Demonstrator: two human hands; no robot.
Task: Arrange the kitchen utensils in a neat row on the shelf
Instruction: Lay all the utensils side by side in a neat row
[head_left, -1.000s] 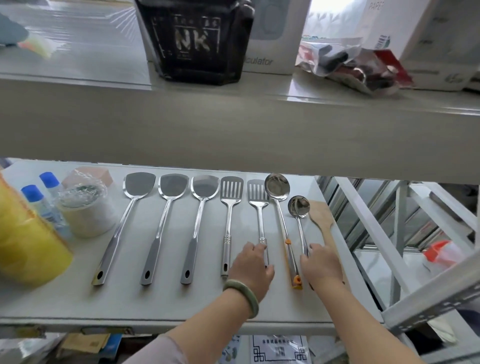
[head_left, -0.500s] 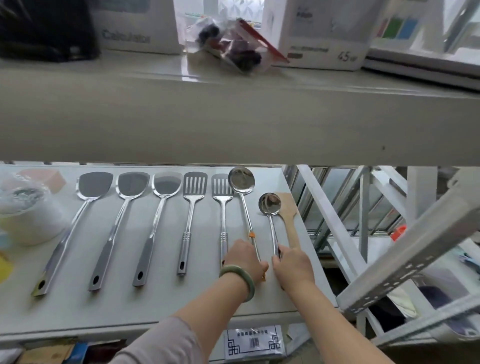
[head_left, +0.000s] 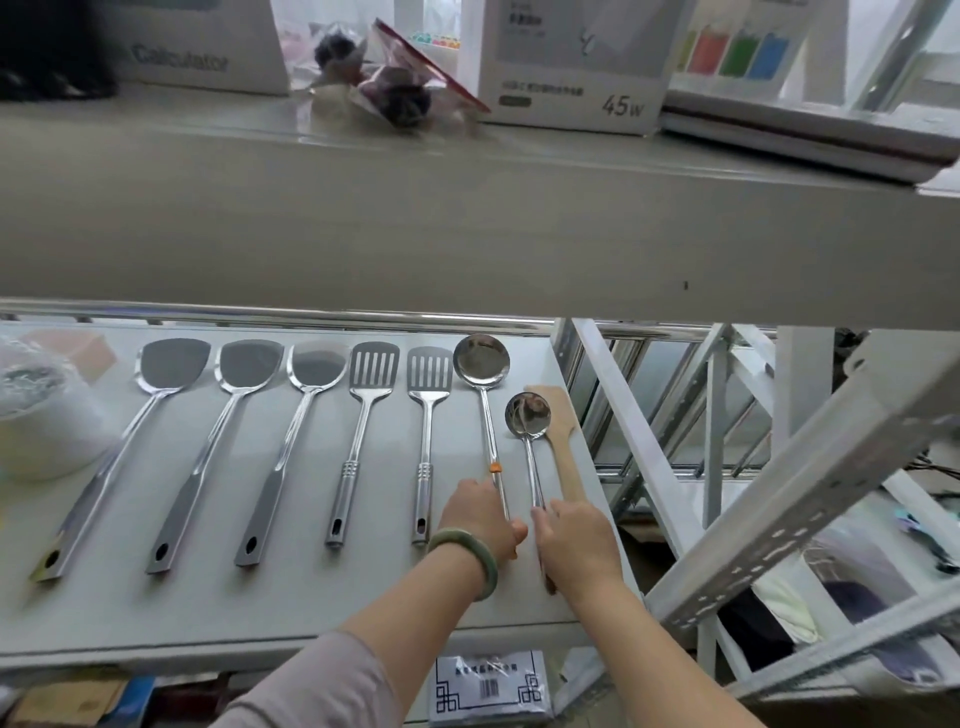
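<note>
Several steel utensils lie side by side on the grey shelf, heads to the back: three solid turners, two slotted turners, a large ladle, a small ladle and a wooden spatula at the right edge. My left hand, with a green bangle on the wrist, rests closed over the large ladle's handle. My right hand covers the handles of the small ladle and the wooden spatula; which one it grips I cannot tell.
A white round tub stands at the shelf's left end. The upper shelf's thick front overhangs the row, carrying boxes and a bag. To the right of the shelf are white metal frame bars and open space below.
The view has swung right and closer. My left hand shifted from the second slotted turner's handle to the large ladle's handle. My right hand stays on the small ladle's end.
</note>
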